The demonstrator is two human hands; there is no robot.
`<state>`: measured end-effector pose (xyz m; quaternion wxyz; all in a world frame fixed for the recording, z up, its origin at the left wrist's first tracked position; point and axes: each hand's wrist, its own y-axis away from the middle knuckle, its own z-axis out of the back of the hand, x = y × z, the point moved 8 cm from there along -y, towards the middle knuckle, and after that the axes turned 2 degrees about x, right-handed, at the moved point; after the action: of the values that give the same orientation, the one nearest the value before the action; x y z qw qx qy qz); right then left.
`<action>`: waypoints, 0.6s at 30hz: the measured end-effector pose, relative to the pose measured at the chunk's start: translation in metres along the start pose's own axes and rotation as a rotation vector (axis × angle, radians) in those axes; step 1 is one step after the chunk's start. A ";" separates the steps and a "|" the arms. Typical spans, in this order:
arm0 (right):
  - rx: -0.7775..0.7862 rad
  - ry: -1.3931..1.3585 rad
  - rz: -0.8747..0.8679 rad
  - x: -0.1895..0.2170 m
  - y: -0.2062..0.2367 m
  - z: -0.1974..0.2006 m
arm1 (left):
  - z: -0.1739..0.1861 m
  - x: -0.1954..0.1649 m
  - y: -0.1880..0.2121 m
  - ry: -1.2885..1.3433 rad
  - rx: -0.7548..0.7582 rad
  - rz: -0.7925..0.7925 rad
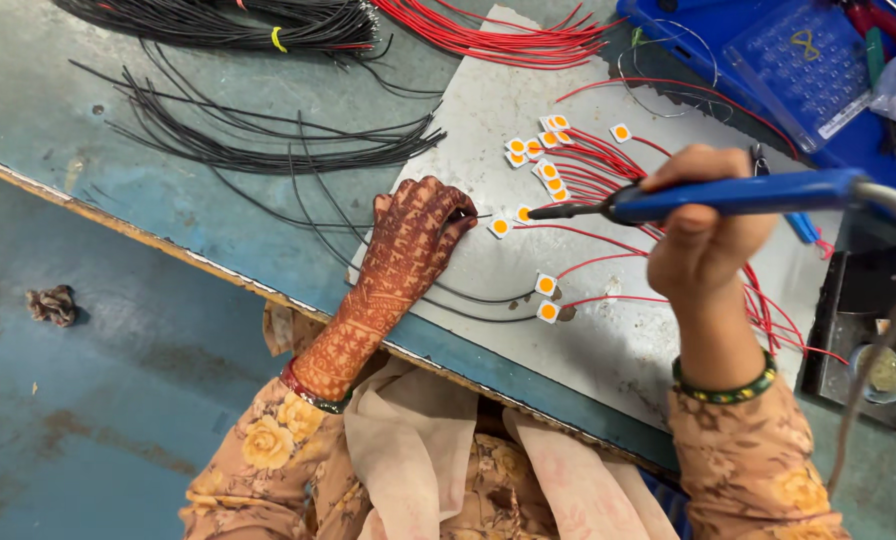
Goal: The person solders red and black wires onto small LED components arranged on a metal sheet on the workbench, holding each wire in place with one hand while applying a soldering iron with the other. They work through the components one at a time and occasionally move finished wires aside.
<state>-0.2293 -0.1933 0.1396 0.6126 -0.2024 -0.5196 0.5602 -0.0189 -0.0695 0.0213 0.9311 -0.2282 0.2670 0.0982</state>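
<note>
A tied bundle of black wires (228, 22) lies at the bench's (58, 110) eleven o'clock corner. A blue tray (768, 60) sits at one o'clock. A crumpled rag (52, 304) rests on the floor at nine o'clock.

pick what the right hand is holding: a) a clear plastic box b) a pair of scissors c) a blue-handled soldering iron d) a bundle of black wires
c: the right hand grips a blue-handled soldering iron, its tip pointing at a small white square with an orange centre.

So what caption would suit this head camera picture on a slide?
Right hand points a blue soldering iron at a small square chip while the left hand steadies a black wire.
</note>
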 end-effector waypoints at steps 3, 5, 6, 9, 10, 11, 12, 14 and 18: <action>0.099 -0.051 -0.122 -0.023 0.015 -0.008 | -0.018 -0.016 0.000 -0.112 -0.051 -0.058; 0.144 -0.063 -0.123 -0.031 0.021 -0.023 | -0.025 -0.015 0.003 -0.153 -0.065 -0.075; 0.157 -0.081 -0.112 -0.034 0.024 -0.028 | -0.027 -0.015 0.004 -0.168 -0.070 -0.080; 0.183 -0.107 -0.092 -0.039 0.031 -0.041 | -0.031 -0.011 0.009 -0.195 -0.073 -0.091; 0.183 -0.092 -0.096 -0.040 0.032 -0.044 | -0.031 -0.009 0.010 -0.201 -0.073 -0.094; 0.182 -0.078 -0.100 -0.041 0.034 -0.047 | -0.031 -0.007 0.011 -0.206 -0.072 -0.093; 0.186 -0.084 -0.098 -0.042 0.035 -0.050 | -0.031 -0.006 0.011 -0.213 -0.069 -0.095; 0.191 -0.093 -0.094 -0.042 0.037 -0.057 | -0.031 -0.003 0.013 -0.214 -0.064 -0.098; 0.227 -0.076 -0.096 -0.041 0.037 -0.056 | -0.029 -0.004 0.014 -0.218 -0.056 -0.097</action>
<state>-0.1922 -0.2003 0.0711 0.6374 -0.0851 -0.4847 0.5929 -0.0390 -0.0716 -0.0036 0.9516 -0.2547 0.1498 0.0848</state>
